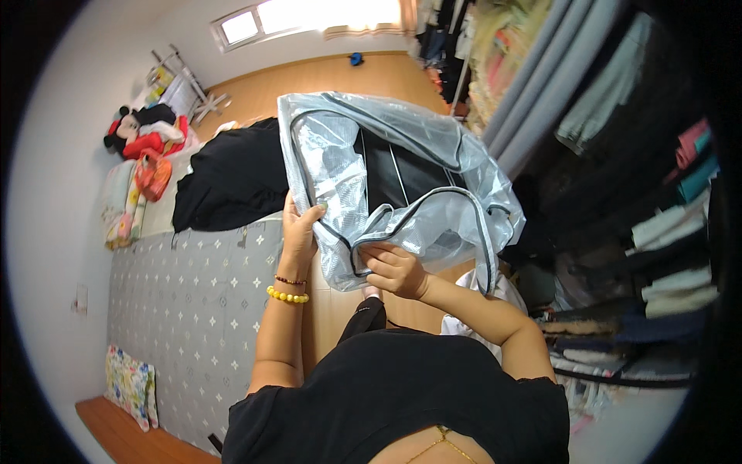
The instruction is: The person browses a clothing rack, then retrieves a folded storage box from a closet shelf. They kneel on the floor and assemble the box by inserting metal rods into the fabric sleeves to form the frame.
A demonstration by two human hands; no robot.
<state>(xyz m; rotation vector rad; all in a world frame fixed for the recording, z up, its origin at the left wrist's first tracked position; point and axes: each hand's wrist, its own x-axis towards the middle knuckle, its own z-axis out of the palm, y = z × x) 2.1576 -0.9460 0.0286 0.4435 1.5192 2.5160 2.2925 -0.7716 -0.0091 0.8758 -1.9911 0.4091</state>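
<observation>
A large translucent plastic storage bag (331, 166) with dark zipper edging is held up in front of me. Its lid is unzipped, and the opening shows a black inside with thin pale lines. My left hand (300, 230) grips the bag's left side near the front corner, thumb on the outer face. With bent fingers, my right hand (396, 269) pinches the zipper edge at the front. The loose flap curves above that hand and hangs down on the right. Part of my right fingertips is hidden by the plastic.
To the left is a bed with a grey patterned cover (193, 309), holding a black cloth heap (232, 178), an orange bag (152, 175), and a plush toy (124, 133). Clothes shelves (672, 263) and a grey curtain (541, 77) line the right. White fabric (471, 309) lies below my right forearm.
</observation>
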